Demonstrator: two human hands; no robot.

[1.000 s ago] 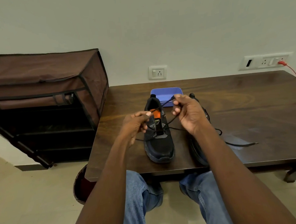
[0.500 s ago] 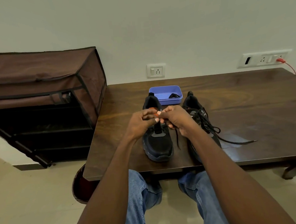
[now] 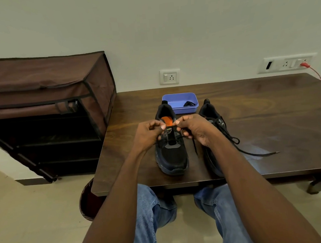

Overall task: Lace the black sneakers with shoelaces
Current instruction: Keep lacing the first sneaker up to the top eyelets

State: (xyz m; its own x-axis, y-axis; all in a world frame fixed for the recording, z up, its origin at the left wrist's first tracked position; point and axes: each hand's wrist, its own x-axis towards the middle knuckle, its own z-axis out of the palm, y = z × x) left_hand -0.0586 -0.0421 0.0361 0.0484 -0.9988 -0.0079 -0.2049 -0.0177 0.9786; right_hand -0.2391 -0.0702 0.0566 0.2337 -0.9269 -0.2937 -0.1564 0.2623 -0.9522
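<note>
Two black sneakers stand toes toward me on the wooden table (image 3: 249, 104). The left sneaker (image 3: 172, 154) has an orange insole, and a black shoelace (image 3: 194, 147) runs through its upper eyelets with one end hanging to its right. My left hand (image 3: 149, 134) pinches the lace at the shoe's left side. My right hand (image 3: 197, 129) pinches the lace at the right side, fingers curled over the tongue. The right sneaker (image 3: 215, 118) is laced, partly hidden by my right forearm, with its lace ends (image 3: 259, 153) trailing over the table.
A blue plastic tray (image 3: 175, 101) with a dark lace bundle inside sits behind the sneakers. A brown fabric shoe rack (image 3: 48, 109) stands left of the table. Wall sockets and a red cable (image 3: 314, 72) are at the back. My knees are under the table's front edge.
Both hands came down from a raised, spread pull and closed in together over the left sneaker's tongue. The lace end that was stretched upward now hangs beside the shoe.
</note>
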